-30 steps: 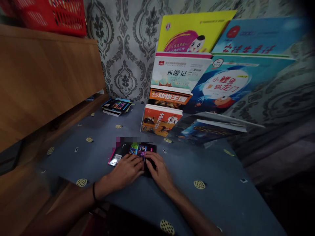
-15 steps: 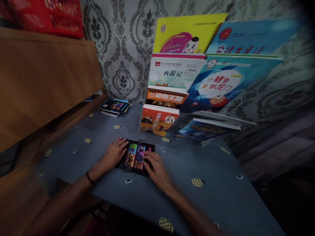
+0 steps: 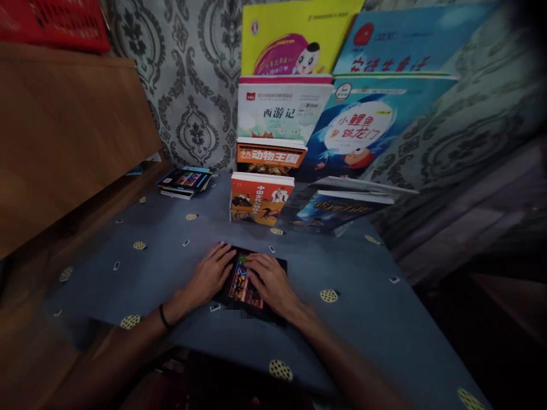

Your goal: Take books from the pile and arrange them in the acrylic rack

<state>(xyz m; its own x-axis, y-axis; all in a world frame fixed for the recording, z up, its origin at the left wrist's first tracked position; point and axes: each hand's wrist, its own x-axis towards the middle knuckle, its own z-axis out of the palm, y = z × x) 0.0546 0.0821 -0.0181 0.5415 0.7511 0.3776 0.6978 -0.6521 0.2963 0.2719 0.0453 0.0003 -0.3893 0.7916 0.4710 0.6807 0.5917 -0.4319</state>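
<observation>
A black book (image 3: 245,287) with rows of bright little pictures on it lies on the grey-blue table, tilted a little to the right. Across its left part rests my left hand (image 3: 212,272), palm down, fingers stretched out over the upper left edge. My right hand (image 3: 270,282) lies over its right part, fingers reaching toward the middle and hiding some of the pictures. Neither hand is wrapped round the book.
Upright books stand behind, among them an orange one (image 3: 260,199), a white one (image 3: 282,108), a yellow one (image 3: 299,34) and a dark blue one (image 3: 342,210). A small book stack (image 3: 184,181) lies back left, by a wooden cabinet (image 3: 72,131) with a red basket (image 3: 55,25).
My right hand has moved up the book and nearer to my left hand, covering more of the pictures. The book now sits more tilted. The whole view has shifted slightly.
</observation>
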